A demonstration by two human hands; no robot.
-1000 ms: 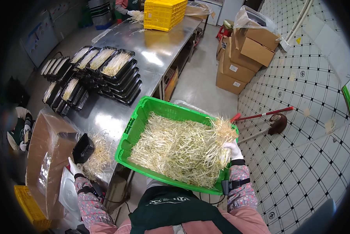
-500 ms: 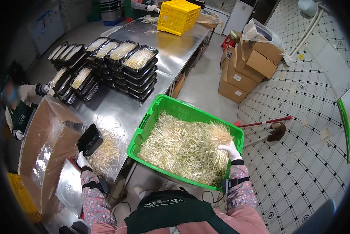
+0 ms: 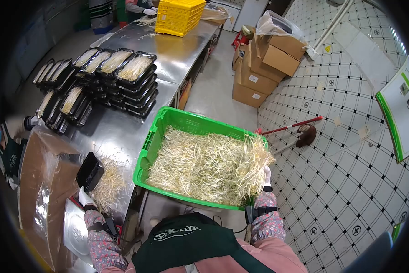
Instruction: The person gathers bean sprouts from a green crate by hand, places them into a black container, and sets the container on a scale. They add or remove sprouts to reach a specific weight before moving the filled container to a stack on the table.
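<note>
A black tray [image 3: 90, 171] is tilting beyond the left hand [image 3: 85, 197], which is pinching its near end; its long axis is pointing away from that hand. It is showing no sprouts; filled trays [image 3: 136, 68] are standing farther off. The right hand [image 3: 267, 175] is clutching a sprout bunch [image 3: 254, 161] over the well-stocked green crate [image 3: 190, 199].

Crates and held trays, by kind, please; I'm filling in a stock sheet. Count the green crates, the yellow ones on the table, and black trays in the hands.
Green crate: 1
Yellow crate on table: 1
Black tray in hand: 1
Total: 3
</note>
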